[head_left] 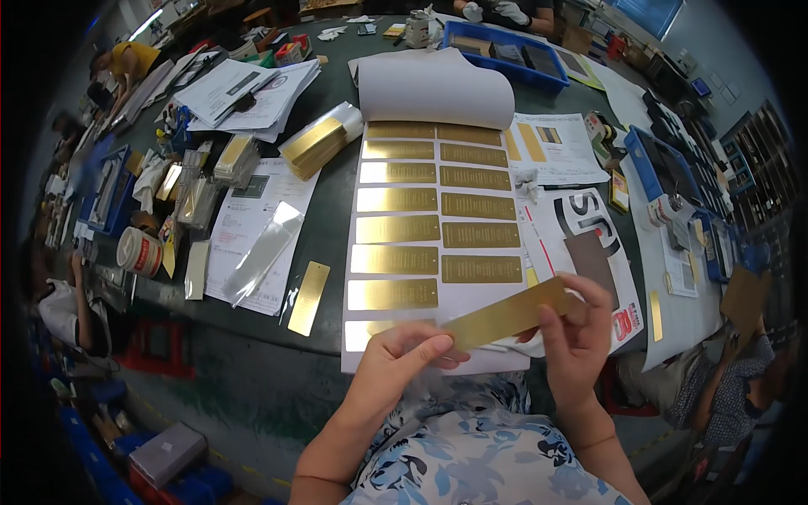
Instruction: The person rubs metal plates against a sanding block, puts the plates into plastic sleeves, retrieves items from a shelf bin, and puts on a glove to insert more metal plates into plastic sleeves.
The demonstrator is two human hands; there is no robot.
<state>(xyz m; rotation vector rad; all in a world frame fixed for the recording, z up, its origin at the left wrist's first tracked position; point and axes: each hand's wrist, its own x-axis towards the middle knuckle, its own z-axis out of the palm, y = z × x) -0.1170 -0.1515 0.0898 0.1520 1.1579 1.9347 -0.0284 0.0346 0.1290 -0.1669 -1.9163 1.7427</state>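
Observation:
A gold metal plate [505,317] is held between my two hands, above the near edge of a white sheet [390,363]. My left hand [410,352] pinches its left end, thumb on top. At the right end my right hand [579,324] grips it between thumb and fingers. Two columns of gold plates [397,229] lie on the sheet, whose far end is rolled over. Another gold plate [309,298] rests on the dark green table to the left, near a clear plastic sleeve [268,252].
Wrapped gold plates [321,140] and paper stacks [252,93] lie at the left, beside a white tub [139,252]. A blue tray [505,55] stands at the back, near a co-worker's gloved hands [511,12]. Printed papers [560,150] lie at the right.

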